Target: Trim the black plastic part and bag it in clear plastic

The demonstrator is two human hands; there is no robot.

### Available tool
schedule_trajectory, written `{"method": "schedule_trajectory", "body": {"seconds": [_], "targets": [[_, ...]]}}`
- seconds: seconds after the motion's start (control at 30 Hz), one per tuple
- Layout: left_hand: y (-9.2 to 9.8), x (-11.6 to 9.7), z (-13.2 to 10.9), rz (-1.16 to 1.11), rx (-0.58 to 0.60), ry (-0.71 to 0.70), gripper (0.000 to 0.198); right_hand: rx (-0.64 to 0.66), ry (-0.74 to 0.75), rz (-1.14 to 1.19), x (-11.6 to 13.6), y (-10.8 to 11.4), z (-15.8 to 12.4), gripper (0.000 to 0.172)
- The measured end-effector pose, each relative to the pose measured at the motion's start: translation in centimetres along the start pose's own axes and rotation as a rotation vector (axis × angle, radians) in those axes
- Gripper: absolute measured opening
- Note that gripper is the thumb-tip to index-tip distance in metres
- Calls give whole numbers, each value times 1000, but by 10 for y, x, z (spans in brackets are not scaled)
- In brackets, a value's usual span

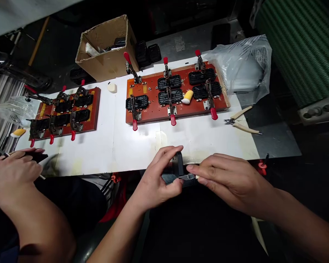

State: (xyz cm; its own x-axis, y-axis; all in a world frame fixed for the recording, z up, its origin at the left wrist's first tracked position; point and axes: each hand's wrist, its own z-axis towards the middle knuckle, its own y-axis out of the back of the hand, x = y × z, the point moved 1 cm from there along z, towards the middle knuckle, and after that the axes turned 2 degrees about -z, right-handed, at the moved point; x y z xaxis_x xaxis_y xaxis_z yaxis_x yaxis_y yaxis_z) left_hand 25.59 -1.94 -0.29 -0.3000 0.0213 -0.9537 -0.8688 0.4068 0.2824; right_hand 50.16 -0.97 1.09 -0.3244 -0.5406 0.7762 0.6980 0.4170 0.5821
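Note:
My left hand [160, 175] is closed around a small black plastic part [178, 163], held upright at the near edge of the white table [104, 146]. My right hand [224, 177] pinches a thin metal blade-like tool [188, 177] whose tip touches the bottom of the part. Both hands meet just below the table edge, over my dark lap.
A red clamp fixture [178, 111] with black parts and red-handled toggle clamps lies ahead; a second one [94, 113] sits left. Beige-handled cutters [239, 122] lie right, a plastic bag [244, 65] behind them, a cardboard box [106, 49] at the back. Another person's hands [13, 175] work at far left.

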Motion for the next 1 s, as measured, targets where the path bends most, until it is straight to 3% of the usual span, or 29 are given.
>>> {"method": "schedule_trajectory", "body": {"seconds": [0.67, 0.77, 0.87, 1.0], "targets": [[-2, 3, -4, 23, 13, -16, 73, -8, -34, -20, -1, -7, -3, 42], [-3, 0, -5, 40, 46, -21, 73, -77, -127, -109, -16, -5, -2, 38], [-5, -3, -7, 29, 84, -23, 76, -157, -311, -218, -32, 1, 0, 32], [-9, -4, -7, 20, 105, -31, 77, -141, -465, -85, -26, 2, 7, 24]]}}
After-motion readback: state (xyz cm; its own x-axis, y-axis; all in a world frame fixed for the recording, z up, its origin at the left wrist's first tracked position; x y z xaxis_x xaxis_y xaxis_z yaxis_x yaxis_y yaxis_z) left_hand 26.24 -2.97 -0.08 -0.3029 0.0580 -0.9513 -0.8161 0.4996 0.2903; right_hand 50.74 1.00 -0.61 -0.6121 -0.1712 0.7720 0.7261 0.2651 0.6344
